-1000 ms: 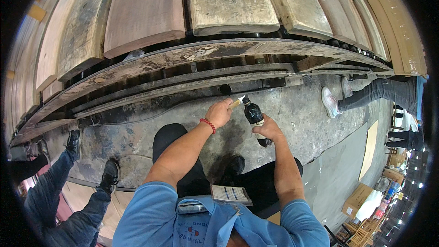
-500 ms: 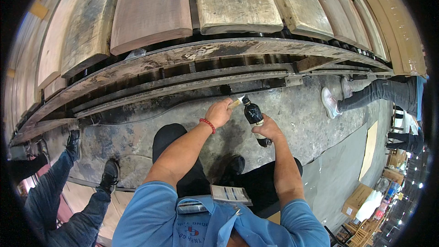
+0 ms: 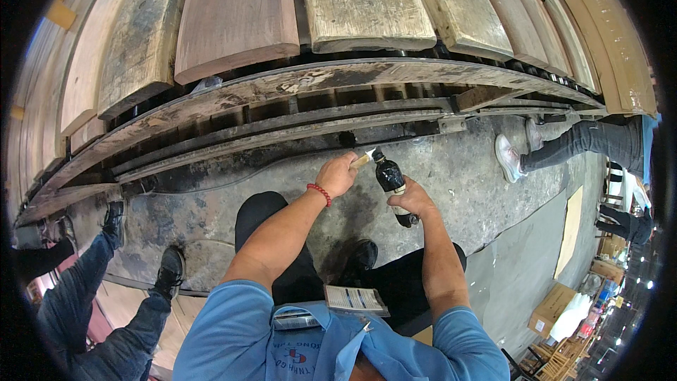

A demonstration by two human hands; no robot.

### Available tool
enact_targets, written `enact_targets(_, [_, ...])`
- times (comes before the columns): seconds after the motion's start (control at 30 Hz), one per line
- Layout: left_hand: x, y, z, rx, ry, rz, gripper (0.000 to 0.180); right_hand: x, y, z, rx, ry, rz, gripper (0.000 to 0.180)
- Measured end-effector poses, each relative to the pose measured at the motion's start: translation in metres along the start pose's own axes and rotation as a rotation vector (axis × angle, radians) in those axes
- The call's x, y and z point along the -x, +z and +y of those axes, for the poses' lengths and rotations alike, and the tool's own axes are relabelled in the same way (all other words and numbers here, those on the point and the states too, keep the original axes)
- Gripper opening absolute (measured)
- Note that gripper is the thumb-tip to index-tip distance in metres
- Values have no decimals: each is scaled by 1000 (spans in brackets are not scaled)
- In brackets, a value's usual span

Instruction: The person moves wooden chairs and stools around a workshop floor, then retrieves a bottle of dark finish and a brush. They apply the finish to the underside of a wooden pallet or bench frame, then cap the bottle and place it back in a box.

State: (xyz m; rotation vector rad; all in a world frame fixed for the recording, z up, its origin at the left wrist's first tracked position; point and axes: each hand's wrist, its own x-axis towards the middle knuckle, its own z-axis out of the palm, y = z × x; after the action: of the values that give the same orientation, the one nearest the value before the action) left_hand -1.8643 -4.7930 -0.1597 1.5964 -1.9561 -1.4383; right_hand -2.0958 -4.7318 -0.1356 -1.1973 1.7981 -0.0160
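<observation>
Ahead of my knees, my left hand (image 3: 337,176) is closed around a small brush-like tool (image 3: 362,160) with a pale wooden handle and a white tip. That tip sits right beside the neck of a dark plastic bottle (image 3: 388,173); whether they touch I cannot tell. My right hand (image 3: 414,200) grips the bottle around its lower half, over a pale label. The bottle leans with its neck up and to the left, and its base shows below my fingers. Both hands are above the concrete floor (image 3: 296,169).
A row of wooden planks (image 3: 236,21) lies on a long, stained frame (image 3: 310,81) in front of me. At the left are a co-worker's legs (image 3: 134,324); a person's white shoe (image 3: 508,157) stands at the right. Cardboard boxes (image 3: 552,308) sit farther right.
My hands, the tool and the bottle hold almost the same place. A distant person at the right edge has shifted a little.
</observation>
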Motion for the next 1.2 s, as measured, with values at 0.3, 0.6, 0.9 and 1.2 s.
enact_targets(0.3, [0, 1, -1, -3, 5, 5, 26, 1, -2, -2, -11, 9, -27, 61])
enact_targets(0.6, [-2, 4, -4, -13, -10, 6, 26, 1, -2, -2, -17, -1, -33, 61])
enact_targets(0.9, [-1, 4, -3, -5, -13, 11, 27, 2, -3, -5, -18, 2, -31, 62])
enact_targets(1.2, [-1, 3, -2, -5, 7, 20, 26, 3, -4, -5, -39, 7, -43, 62])
